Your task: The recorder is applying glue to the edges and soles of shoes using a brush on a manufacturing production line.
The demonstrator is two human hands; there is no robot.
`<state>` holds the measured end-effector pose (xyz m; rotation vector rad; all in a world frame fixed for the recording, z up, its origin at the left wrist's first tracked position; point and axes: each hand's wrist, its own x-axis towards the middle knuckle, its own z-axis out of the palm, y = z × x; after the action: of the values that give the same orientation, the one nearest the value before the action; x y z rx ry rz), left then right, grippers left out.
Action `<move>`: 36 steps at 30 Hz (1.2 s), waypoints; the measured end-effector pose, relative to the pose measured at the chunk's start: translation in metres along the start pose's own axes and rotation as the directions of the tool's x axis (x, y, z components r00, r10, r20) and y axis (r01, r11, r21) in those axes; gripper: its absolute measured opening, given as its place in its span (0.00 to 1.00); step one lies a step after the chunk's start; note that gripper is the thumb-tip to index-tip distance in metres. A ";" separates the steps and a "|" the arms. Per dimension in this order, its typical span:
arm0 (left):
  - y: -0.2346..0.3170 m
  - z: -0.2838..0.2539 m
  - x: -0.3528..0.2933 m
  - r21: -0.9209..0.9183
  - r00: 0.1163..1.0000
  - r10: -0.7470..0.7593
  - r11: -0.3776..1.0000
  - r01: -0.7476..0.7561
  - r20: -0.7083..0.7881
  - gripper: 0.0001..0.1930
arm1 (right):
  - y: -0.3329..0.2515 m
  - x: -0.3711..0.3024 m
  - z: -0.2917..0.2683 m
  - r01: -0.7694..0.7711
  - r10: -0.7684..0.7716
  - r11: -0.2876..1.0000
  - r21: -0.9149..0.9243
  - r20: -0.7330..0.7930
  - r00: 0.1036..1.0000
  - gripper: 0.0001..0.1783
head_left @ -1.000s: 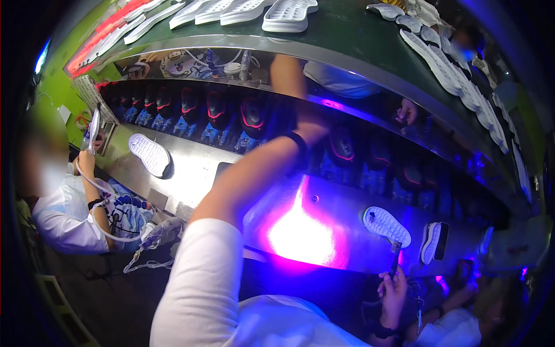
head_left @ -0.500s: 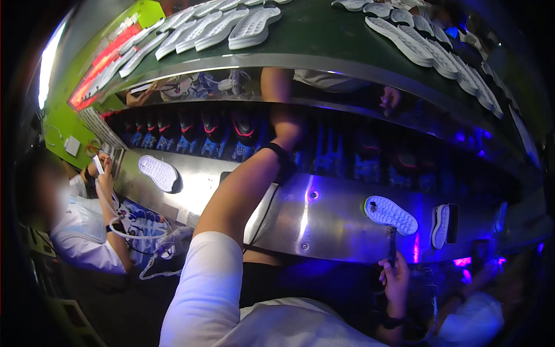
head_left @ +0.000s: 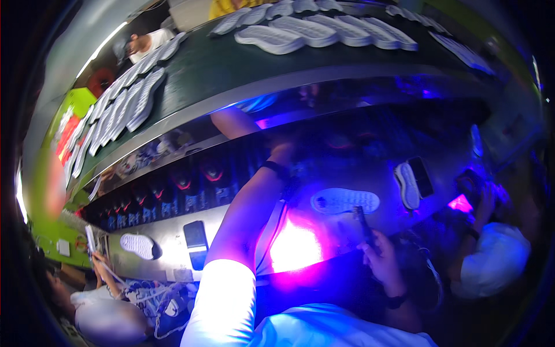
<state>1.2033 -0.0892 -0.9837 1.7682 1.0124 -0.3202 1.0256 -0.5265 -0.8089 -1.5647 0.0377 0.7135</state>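
Observation:
My left hand (head_left: 282,152) reaches into the dark recess under the raised shelf, near shoe uppers with red edging (head_left: 213,171); its fingers are lost in shadow and blur. A black band circles that wrist. In my right hand (head_left: 381,259) is a dark, slim-handled brush (head_left: 365,225), its tip pointing at the near edge of a white shoe sole (head_left: 332,200). The sole lies flat on the metal bench, with a dark patch toward its left end. Whether the brush touches the sole I cannot tell.
White soles (head_left: 315,32) line the dark green belt above. On the bench are another sole (head_left: 408,186) by a dark phone (head_left: 421,176), a second phone (head_left: 196,245) and a left sole (head_left: 137,245). People work at both sides. Glare (head_left: 296,246) hits the bench.
The whole view has swung and tilted, and bright purple-white light now falls on the bench and my left sleeve. My left arm still reaches into the recess; my right hand keeps the brush.

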 end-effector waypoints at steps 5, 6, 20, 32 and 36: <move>0.001 -0.024 -0.064 -0.288 0.990 0.117 0.953 -0.090 0.078 0.20 | 0.016 -0.019 -0.022 -0.005 0.008 0.999 0.034 -0.071 0.997 0.23; 0.010 -0.045 -0.088 -0.355 0.990 0.128 0.930 -0.099 0.059 0.20 | 0.021 -0.021 -0.024 -0.007 0.009 1.000 0.029 -0.071 0.997 0.23; -0.024 -0.085 -0.371 0.371 0.580 0.545 0.452 -0.811 0.605 0.39 | -0.019 -0.024 -0.016 0.261 -0.265 0.958 -0.115 -0.023 0.964 0.22; -0.089 0.016 -0.390 0.673 0.382 0.659 -0.260 -0.693 0.648 0.42 | -0.051 -0.097 -0.041 0.371 -0.374 0.927 -0.056 -0.085 0.923 0.22; -0.020 -0.043 -0.422 0.507 0.357 0.902 0.196 -0.839 0.242 0.43 | -0.039 -0.089 -0.045 0.368 -0.378 0.922 -0.123 -0.065 0.924 0.21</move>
<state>0.9208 -0.2533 -0.7126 2.6348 -0.2760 0.2904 0.9900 -0.5958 -0.7356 -1.6460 -0.2343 0.3493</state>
